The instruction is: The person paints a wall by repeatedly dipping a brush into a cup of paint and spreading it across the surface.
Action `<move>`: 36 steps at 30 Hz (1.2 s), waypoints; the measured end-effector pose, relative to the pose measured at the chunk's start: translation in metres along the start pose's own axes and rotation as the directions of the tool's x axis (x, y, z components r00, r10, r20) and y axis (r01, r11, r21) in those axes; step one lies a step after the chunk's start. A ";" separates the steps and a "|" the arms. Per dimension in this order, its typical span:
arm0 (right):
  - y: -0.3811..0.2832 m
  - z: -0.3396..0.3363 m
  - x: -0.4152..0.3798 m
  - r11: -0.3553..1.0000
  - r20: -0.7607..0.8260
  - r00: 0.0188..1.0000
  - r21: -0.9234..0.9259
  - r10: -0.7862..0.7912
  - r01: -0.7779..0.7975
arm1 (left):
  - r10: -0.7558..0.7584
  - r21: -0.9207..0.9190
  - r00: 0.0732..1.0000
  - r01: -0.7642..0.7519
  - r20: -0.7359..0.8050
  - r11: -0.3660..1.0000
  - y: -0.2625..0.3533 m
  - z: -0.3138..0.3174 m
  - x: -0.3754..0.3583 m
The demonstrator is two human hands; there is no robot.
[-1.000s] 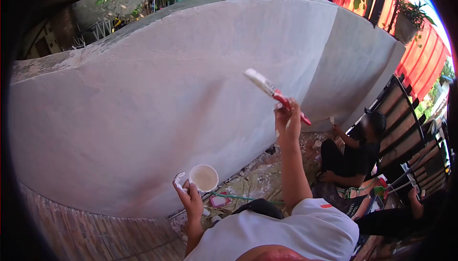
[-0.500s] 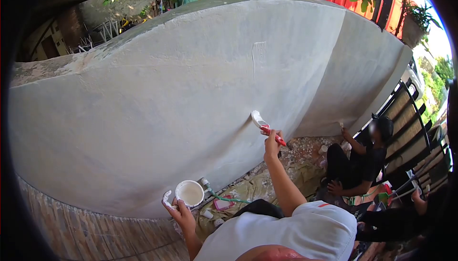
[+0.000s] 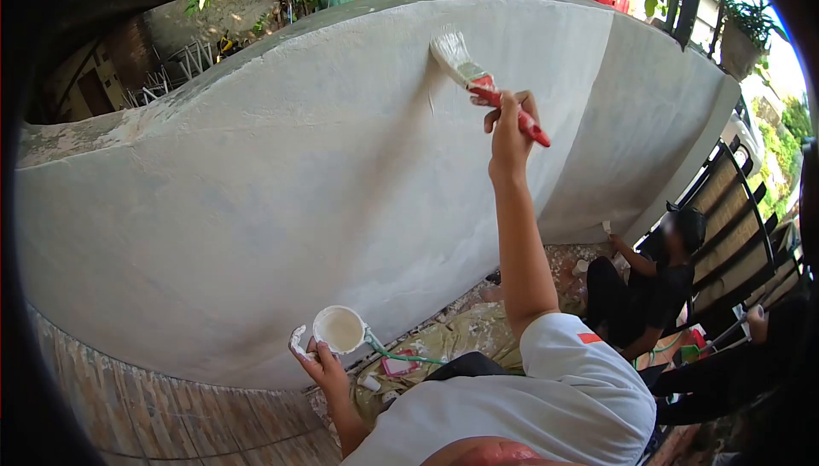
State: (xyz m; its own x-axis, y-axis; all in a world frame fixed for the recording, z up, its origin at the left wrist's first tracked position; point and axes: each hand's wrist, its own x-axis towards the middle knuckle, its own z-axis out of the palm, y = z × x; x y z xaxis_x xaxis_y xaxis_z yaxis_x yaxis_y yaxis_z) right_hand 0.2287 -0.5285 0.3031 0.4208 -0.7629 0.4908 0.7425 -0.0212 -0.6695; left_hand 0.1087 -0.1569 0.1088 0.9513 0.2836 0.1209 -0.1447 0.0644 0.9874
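My right hand [image 3: 512, 129] is closed round the red handle of a paintbrush [image 3: 485, 84], its white bristles against the upper part of the pale grey wall [image 3: 341, 150]. A short wet streak shows on the wall just below the bristles. Low down, my left hand [image 3: 322, 364] grips a white paint cup [image 3: 339, 329], open side up, with whitish paint inside. White paint coats a fingertip of this hand.
At the right, a person in black [image 3: 657, 287] crouches by the wall with a brush. Another person's dark-clothed arm shows at far right. A paint-spotted cloth [image 3: 461, 338] lies on the ground. A black gate [image 3: 729, 219] stands at right.
My right hand has moved up with the brush, from the middle of the wall to near its top. The cup has shifted slightly upward. The crouching person's left arm has lowered slightly.
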 end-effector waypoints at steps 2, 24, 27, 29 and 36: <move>0.057 -0.035 -0.046 0.989 -0.096 0.989 -0.086 0.108 -0.117 | -0.002 -0.052 1.000 0.003 0.019 0.999 -0.004 0.004 -0.001; 0.040 -0.025 -0.040 0.966 0.025 0.971 0.090 0.240 -0.241 | -0.005 0.105 0.998 0.013 -0.070 0.994 -0.007 0.019 -0.022; 0.112 -0.090 -0.112 0.909 -0.150 0.924 -0.180 0.351 -0.375 | -0.021 0.106 0.996 0.031 -0.092 0.994 -0.008 0.018 -0.027; 0.137 -0.114 -0.136 0.879 -0.186 0.909 -0.241 0.374 -0.411 | -0.008 0.095 0.998 0.013 -0.063 0.995 -0.014 0.012 -0.028; 0.036 -0.063 -0.029 0.935 0.153 0.926 -0.137 0.346 -0.327 | -0.010 0.150 1.000 0.013 -0.018 0.989 -0.004 0.013 -0.030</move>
State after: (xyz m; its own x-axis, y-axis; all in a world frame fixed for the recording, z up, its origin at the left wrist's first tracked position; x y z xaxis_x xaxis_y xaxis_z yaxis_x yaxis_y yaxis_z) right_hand 0.2103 -0.5480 0.2299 0.7263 -0.6146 0.3079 0.4851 0.1409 -0.8630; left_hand 0.0844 -0.1785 0.1025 0.9477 0.3000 0.1092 -0.0902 -0.0764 0.9930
